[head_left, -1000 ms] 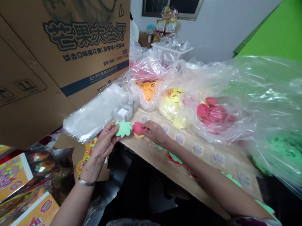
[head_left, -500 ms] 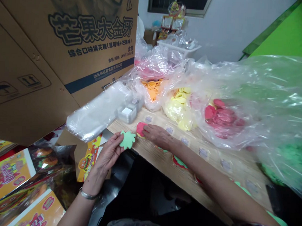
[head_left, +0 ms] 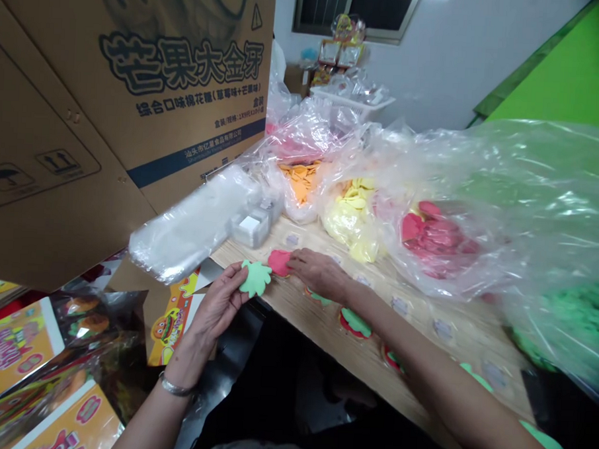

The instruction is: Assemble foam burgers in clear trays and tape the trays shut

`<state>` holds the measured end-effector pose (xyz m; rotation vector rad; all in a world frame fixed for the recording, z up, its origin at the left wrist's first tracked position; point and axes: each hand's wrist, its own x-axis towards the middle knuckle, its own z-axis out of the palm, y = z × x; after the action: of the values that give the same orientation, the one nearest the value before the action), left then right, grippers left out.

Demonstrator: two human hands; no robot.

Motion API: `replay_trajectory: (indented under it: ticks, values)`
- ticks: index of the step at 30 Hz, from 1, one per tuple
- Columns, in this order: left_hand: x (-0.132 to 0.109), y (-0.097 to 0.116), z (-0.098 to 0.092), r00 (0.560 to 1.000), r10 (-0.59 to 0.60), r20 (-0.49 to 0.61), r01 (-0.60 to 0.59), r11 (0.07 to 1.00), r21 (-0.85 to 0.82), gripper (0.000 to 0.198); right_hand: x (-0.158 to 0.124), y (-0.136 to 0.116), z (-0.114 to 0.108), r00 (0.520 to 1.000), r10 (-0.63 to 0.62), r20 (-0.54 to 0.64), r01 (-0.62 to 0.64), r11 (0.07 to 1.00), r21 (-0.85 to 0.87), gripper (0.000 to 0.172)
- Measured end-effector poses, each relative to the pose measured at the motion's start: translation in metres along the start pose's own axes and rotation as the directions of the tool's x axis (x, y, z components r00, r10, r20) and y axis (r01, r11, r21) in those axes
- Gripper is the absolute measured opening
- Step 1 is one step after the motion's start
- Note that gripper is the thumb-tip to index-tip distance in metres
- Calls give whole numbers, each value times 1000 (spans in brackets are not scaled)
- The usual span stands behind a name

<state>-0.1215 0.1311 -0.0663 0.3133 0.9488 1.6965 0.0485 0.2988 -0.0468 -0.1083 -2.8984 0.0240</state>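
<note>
Head view: your left hand (head_left: pixel 215 308) pinches a green foam cutout (head_left: pixel 255 278) between thumb and fingers (head_left: pixel 236 289), holding it up just off the edge of the worktop (head_left: pixel 281 303). Your right hand (head_left: pixel 320 274) rests on a red foam cutout (head_left: pixel 279 263) lying on the worktop, its fingers (head_left: pixel 298 259) stretched out flat against it, not gripping. Foam burgers (head_left: pixel 355 323) sit in a row nearby, right of your right hand. Beyond, open plastic bags hold orange pieces (head_left: pixel 297 179), yellow pieces (head_left: pixel 352 210) and red pieces (head_left: pixel 431 230). Clear sleeves (head_left: pixel 190 228) lie in a stack beneath a cardboard box (head_left: pixel 126 91), with printed burger cards (head_left: pixel 10 357) at lower left.
</note>
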Motion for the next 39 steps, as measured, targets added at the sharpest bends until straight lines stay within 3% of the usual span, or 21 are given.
replay_trajectory:
  ticks: [5,11,13,15,19,20,22,27,32,36,39]
  values:
    - [3,5,8,999,36,-25,-35,998,44,21,7,8,0,975,151,-161,-122,977,172,23]
    - [8,6,24,998,70,5,-70,985,160,29,25,10,8,938,343,-54,-309,895,321,16]
    - [11,7,28,997,77,10,-78,980,182,32,26,6,2,906,414,-83,-348,843,409,17]
    - [15,7,33,996,82,28,-86,972,220,34,24,0,-7,857,513,-50,-386,704,597,21]
    - [28,7,40,991,98,86,-123,921,369,37,17,-14,-21,777,574,260,-451,217,866,32]
    - [31,7,41,989,104,107,-140,892,430,38,16,-15,-22,758,585,289,-450,146,881,34]
    - [37,9,41,982,116,150,-181,807,561,40,14,-16,-20,724,628,287,-438,96,894,31]
    - [48,12,36,958,211,193,-280,561,779,42,16,-8,-5,697,683,218,-462,195,865,19]
    - [55,2,31,881,382,279,-401,289,869,36,18,-6,9,685,724,76,-540,435,721,8]
    - [52,-5,28,815,473,336,-492,255,833,37,17,-10,17,717,696,-21,-614,647,452,5]
    - [43,-8,26,788,514,338,-524,272,807,30,13,-14,18,768,632,-102,-579,754,310,7]
